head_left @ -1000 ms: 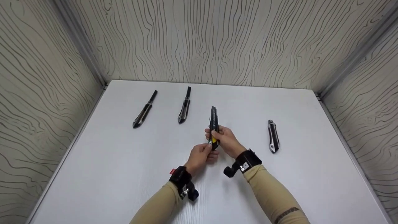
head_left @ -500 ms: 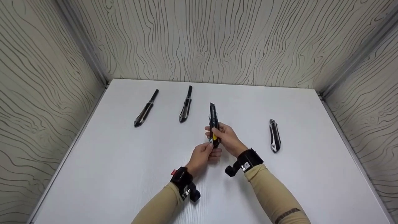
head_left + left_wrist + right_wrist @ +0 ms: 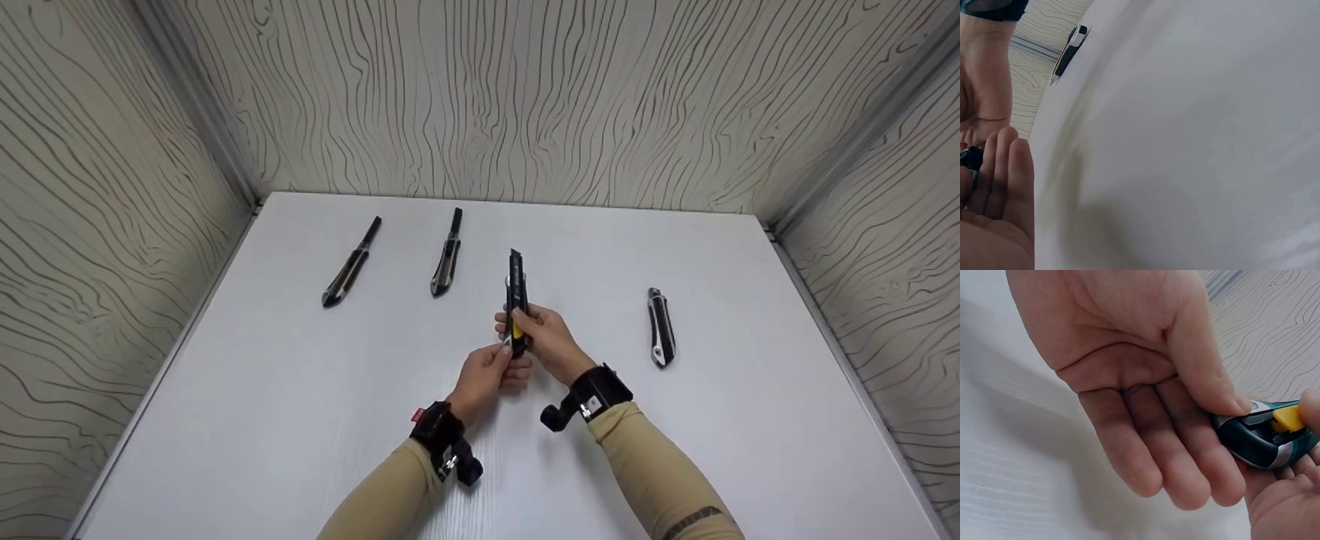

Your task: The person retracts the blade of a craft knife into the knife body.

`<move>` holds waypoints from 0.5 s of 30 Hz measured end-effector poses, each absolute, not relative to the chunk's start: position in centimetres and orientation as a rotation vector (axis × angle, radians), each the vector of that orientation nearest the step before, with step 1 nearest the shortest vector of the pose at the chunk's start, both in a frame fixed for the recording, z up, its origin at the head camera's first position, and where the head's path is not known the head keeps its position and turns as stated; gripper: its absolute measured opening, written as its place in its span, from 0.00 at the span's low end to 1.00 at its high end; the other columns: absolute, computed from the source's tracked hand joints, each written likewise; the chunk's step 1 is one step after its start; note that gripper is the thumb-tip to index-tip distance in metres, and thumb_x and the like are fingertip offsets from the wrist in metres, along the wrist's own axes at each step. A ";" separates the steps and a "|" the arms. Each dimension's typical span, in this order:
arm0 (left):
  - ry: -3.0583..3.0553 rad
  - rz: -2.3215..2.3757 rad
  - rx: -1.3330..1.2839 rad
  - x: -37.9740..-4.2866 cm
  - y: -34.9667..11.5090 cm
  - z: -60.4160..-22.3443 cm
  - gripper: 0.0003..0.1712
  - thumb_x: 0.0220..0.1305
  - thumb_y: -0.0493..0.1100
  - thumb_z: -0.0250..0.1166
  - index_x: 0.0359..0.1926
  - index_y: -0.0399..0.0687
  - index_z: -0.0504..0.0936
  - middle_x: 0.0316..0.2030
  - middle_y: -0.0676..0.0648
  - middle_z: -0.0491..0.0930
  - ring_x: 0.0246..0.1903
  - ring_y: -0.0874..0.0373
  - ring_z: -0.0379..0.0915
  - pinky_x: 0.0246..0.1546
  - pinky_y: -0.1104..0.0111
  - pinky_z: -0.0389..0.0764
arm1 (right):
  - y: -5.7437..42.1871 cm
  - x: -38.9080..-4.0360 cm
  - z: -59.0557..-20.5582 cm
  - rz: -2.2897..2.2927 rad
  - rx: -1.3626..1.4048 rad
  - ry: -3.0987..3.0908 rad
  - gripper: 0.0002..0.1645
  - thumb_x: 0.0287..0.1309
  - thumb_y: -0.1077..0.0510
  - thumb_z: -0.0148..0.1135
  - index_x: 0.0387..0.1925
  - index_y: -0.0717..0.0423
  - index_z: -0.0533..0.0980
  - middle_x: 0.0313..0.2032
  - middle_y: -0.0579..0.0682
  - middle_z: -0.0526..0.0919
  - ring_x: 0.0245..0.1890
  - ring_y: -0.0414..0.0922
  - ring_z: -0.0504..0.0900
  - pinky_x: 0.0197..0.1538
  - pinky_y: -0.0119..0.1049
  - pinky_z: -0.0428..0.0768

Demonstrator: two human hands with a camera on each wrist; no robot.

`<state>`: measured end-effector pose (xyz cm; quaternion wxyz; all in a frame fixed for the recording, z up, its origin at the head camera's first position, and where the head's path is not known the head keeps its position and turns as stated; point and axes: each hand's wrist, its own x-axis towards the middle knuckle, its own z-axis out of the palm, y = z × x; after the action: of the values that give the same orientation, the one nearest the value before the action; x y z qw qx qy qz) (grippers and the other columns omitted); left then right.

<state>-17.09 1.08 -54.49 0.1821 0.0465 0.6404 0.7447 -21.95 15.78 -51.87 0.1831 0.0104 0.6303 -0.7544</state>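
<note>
Over the middle of the white table, both hands hold a dark utility knife (image 3: pixel 516 289), its long black blade extended and pointing away from me. My right hand (image 3: pixel 553 341) grips the handle from the right side, thumb on the yellow slider (image 3: pixel 1287 418). With thumb and forefinger, my left hand (image 3: pixel 482 379) pinches the butt end of the handle; its other three fingers (image 3: pixel 1176 455) extend below. In the left wrist view only a bit of the dark butt (image 3: pixel 970 158) shows between the hands.
Two more utility knives with blades out, one at the left (image 3: pixel 346 274) and one further back (image 3: pixel 446 262), lie on the white table (image 3: pixel 262 405). A utility knife with its blade retracted (image 3: pixel 661 330) lies at right. Wood-patterned panels (image 3: pixel 480 97) enclose the table's back and sides.
The held knife has shifted very slightly away from me, both hands keeping the same grip. The knives on the table have stayed put.
</note>
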 end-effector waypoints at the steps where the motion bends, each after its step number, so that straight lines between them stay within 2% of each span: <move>1: 1.813 2.097 0.131 -17.1 1.1 -54.5 0.21 0.77 0.42 0.46 0.55 0.28 0.76 0.42 0.35 0.84 0.35 0.59 0.81 0.46 0.61 0.85 | 15.7 -21.9 -51.8 -2.131 0.039 1.777 0.28 0.72 0.54 0.50 0.65 0.69 0.63 0.53 0.56 0.81 0.49 0.42 0.83 0.56 0.33 0.80; 10: 1.808 2.105 0.054 -17.2 1.1 -54.6 0.22 0.77 0.43 0.47 0.56 0.28 0.75 0.43 0.34 0.85 0.41 0.50 0.85 0.47 0.57 0.84 | 15.2 -21.8 -51.8 -2.155 0.119 1.795 0.23 0.72 0.58 0.50 0.62 0.67 0.67 0.53 0.59 0.80 0.50 0.44 0.83 0.58 0.36 0.79; 15: 1.815 2.094 0.036 -17.2 1.2 -54.6 0.22 0.76 0.43 0.47 0.55 0.28 0.76 0.43 0.35 0.85 0.40 0.50 0.85 0.46 0.60 0.85 | 15.2 -21.8 -51.8 -2.151 0.123 1.785 0.23 0.72 0.59 0.49 0.63 0.67 0.66 0.54 0.59 0.80 0.49 0.43 0.83 0.59 0.36 0.79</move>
<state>-17.16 1.22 -54.64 0.1842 0.0126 0.6438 0.7426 -21.83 15.24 -51.83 0.1710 0.0435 0.6285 -0.7576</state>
